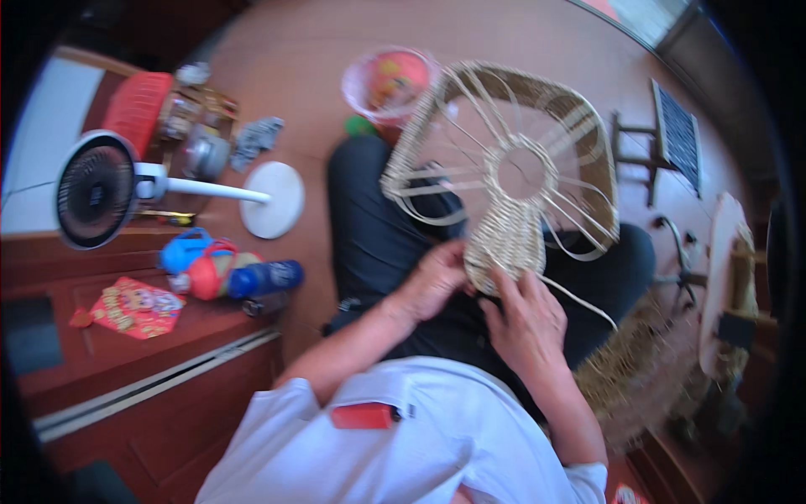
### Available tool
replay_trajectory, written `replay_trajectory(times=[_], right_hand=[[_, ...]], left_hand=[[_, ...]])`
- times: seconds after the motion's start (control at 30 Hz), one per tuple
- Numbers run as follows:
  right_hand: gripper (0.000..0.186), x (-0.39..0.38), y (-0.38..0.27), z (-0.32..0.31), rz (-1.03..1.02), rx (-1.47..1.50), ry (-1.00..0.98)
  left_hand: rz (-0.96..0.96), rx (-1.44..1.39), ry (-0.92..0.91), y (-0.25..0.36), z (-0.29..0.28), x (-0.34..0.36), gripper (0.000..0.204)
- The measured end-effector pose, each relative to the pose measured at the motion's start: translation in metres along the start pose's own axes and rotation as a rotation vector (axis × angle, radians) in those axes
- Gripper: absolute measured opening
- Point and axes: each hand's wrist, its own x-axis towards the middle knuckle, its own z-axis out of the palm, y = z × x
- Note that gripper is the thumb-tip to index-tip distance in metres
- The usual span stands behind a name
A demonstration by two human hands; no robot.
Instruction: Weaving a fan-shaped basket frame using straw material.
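Reddish-brown floor point(294, 50) spreads around a half-woven wicker frame point(504, 168) resting on the lap, pale spokes fanning from a ring. Left hand point(432, 281) and right hand point(529, 315) each grip its woven stem. Further left: blue bottle point(264, 277), red printed packet point(138, 307), fan point(96, 189).

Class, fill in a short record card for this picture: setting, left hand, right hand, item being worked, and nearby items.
Setting: person seated on a reddish-brown floor, seen from above
Left hand: grips the woven lower part of the frame
Right hand: fingers on the weave, by a loose pale strand
Item worked: wicker frame with bare spokes, resting on the lap
Nearby: white fan, pink bucket, bottles
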Motion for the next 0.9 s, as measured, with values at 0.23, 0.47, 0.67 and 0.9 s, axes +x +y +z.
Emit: replay_trajectory(times=[0.23, 0.47, 0.67, 0.9], right_hand=[[0.046, 0.006, -0.005, -0.003, -0.021, 0.018, 0.030], [0.047, 0.009, -0.005, 0.000, -0.024, -0.056, -0.033], [0.041, 0.002, 0.006, 0.023, -0.073, 0.010, 0.094], [0.038, -0.006, 0.011, 0.030, -0.098, 0.154, 0.207]], left_hand=[[0.013, -0.004, -0.077, 0.002, -0.001, 0.001, 0.027], [-0.006, -0.028, -0.078, -0.002, -0.002, 0.003, 0.031], [-0.004, 0.006, -0.099, -0.004, -0.002, 0.001, 0.032], [-0.003, -0.005, -0.155, 0.002, 0.000, 0.001, 0.032]])
